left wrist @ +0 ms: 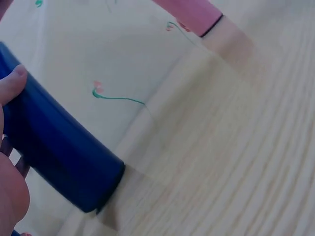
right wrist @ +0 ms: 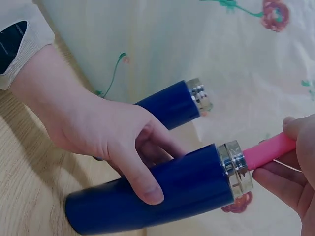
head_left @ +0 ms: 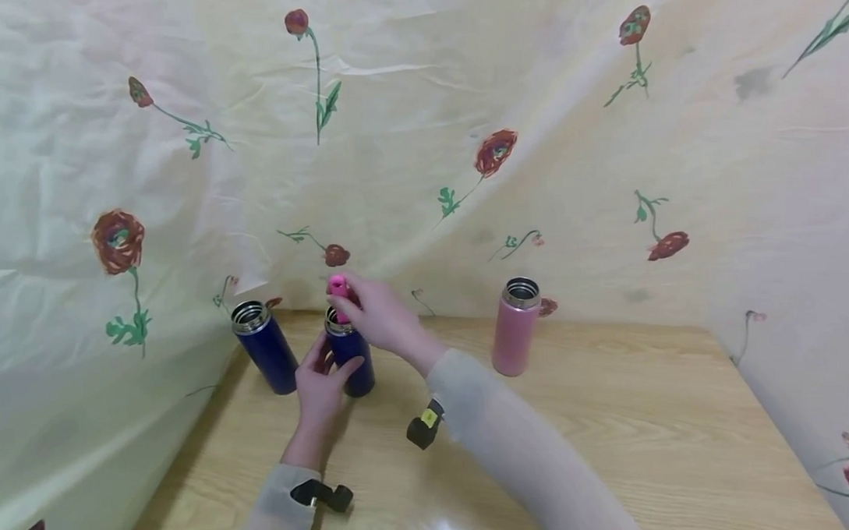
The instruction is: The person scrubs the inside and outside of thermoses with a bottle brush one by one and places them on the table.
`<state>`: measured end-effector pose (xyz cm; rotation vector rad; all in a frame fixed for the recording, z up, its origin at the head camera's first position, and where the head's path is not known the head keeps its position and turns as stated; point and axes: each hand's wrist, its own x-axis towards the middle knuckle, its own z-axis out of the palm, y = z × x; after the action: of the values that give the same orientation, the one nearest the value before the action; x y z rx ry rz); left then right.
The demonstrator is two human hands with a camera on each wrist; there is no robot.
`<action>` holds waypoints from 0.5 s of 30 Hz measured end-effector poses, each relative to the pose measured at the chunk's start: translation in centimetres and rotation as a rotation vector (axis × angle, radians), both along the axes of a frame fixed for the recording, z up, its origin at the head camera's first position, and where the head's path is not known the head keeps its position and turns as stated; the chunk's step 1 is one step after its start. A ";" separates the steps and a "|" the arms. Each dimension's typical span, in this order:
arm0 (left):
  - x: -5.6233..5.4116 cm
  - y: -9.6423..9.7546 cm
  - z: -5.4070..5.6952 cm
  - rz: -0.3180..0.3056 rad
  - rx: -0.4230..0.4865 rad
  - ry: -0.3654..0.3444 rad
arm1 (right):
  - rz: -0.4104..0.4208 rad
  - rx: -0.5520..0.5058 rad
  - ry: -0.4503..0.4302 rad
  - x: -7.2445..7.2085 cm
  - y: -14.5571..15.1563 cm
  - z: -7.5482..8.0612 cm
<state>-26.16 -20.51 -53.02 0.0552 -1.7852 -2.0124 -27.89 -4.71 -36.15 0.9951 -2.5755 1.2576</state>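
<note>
My left hand [head_left: 319,388] grips the side of a dark blue insulated bottle [right wrist: 197,172], which stands on the table with its lid off and its metal neck bare. Above it, my right hand [head_left: 384,314] pinches a bright pink tube-shaped stick [head_left: 339,287] between thumb and fingers. The stick's lower end is inside the bottle's mouth and hidden there; its upper end shows a small round hollow. Just left of my left hand is a second dark blue bottle [head_left: 265,351], also lidless.
A pink lidless bottle [head_left: 515,333] stands on the wooden table [head_left: 601,427] to the right, near the back edge. A pale cloth [head_left: 416,101] with painted red flowers hangs behind and along the left side.
</note>
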 end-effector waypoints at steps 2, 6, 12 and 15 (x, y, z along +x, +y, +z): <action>0.1 0.3 0.3 0.018 -0.035 0.035 | -0.006 -0.054 -0.032 0.2 1.2 0.0; 0.6 1.0 0.9 -0.015 -0.110 0.103 | 0.008 -0.234 -0.078 0.9 4.1 -0.5; 1.1 2.3 2.1 -0.198 -0.288 0.134 | 0.032 -0.525 -0.190 2.8 9.4 -2.6; 1.2 3.0 2.6 -0.272 -0.364 0.162 | -0.013 -0.607 -0.180 3.9 11.6 -3.8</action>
<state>-24.94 -17.48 -50.45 -0.4712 -2.1094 -1.7660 -23.98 6.88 -39.93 0.7584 -2.0643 2.0226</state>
